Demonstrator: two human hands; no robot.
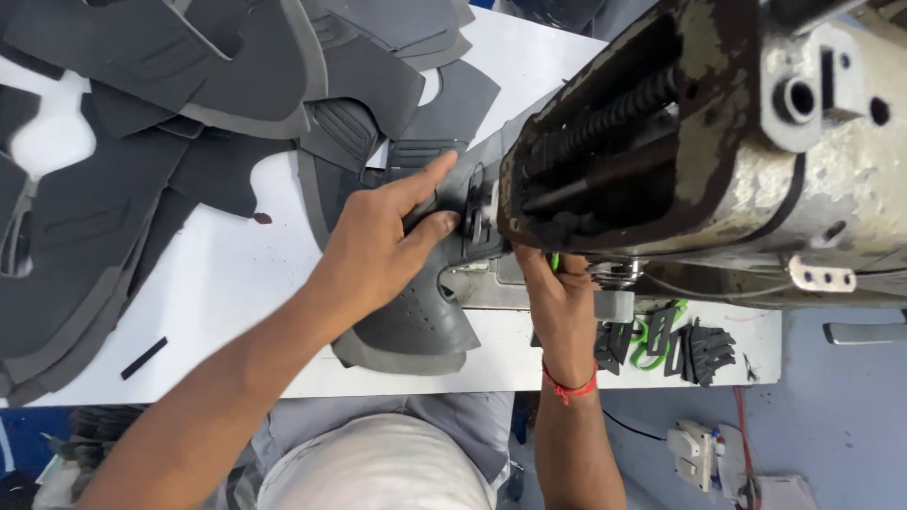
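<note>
The shoe upper piece under my left hand is dark grey, with a dotted perforation pattern and a lighter grey border. The worktop is white. The sewing machine is cream, its paint chipped to brown (heavily). I wear a red thread on my right wrist. Green loops lie at the worktop's near edge.

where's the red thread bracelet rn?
Head view, lower centre-right: the red thread bracelet circles the right wrist, just below the right hand under the worn sewing machine head, at the white table's front edge.
</note>
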